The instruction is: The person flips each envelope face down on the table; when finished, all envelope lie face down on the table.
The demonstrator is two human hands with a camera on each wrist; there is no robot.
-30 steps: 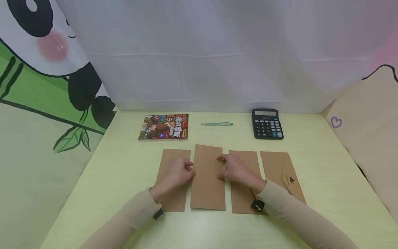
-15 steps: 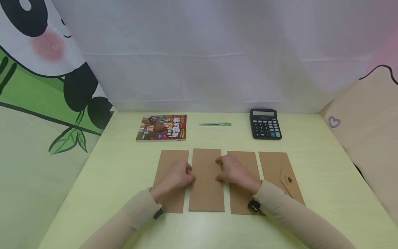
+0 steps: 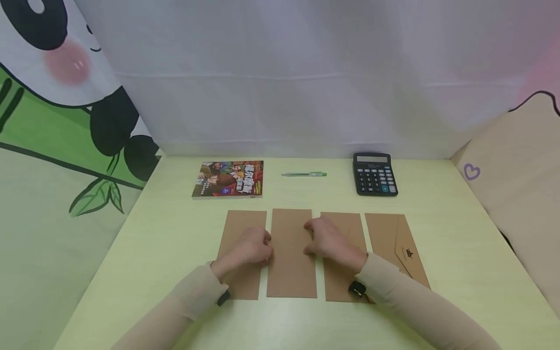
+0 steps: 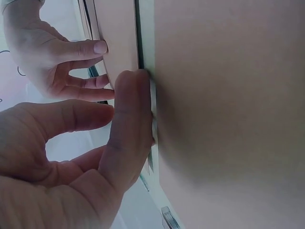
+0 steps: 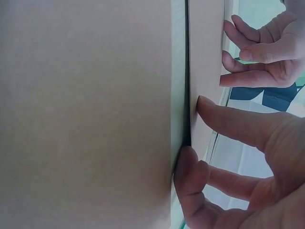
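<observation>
Between the two hands in the head view lies a plain brown paper envelope, second from the left in a row. My left hand pinches its left edge, thumb on the paper and fingers at the side. At the opposite edge my right hand does the same, its thumb tip on the envelope's face. Under the left hand is the leftmost envelope. The right hand and wrist partly cover the third envelope. Rightmost is an envelope with its pointed flap and black crown print showing.
Behind the envelopes stand, from left to right, a colourful book, a green pen and a black calculator. They are on a pale yellow-green table. A white cloth hangs at the table's back edge.
The second envelope, tilted with its far edge raised a second ago, has come down flat in line with the others. Both hands have stayed at its edges; little differs over the last half second.
</observation>
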